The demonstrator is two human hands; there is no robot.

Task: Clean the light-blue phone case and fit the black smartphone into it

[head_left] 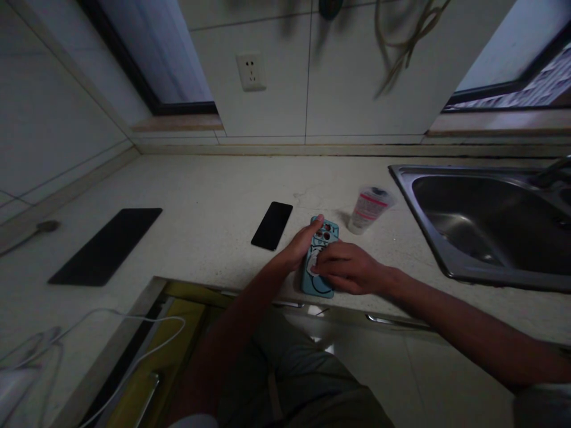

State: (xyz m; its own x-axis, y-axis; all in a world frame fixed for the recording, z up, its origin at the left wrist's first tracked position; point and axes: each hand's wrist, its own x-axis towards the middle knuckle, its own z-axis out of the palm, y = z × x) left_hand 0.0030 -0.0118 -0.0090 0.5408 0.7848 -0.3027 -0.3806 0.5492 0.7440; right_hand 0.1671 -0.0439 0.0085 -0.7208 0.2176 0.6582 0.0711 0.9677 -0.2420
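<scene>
A light-blue phone case with a black line drawing and round camera holes is near the counter's front edge. I cannot tell whether a phone is inside it. My left hand grips its left side, with the thumb over the top edge by the camera holes. Bent fingers of my right hand press on the middle of its back. A small white patch shows at those fingertips; whether it is a wipe or part of the drawing is unclear. Left of the case, a black phone lies flat on the counter.
A clear plastic cup with pink print stands right of the case. Further right is a steel sink. A flat black panel lies on the left of the counter. A white cable hangs over the yellow drawer.
</scene>
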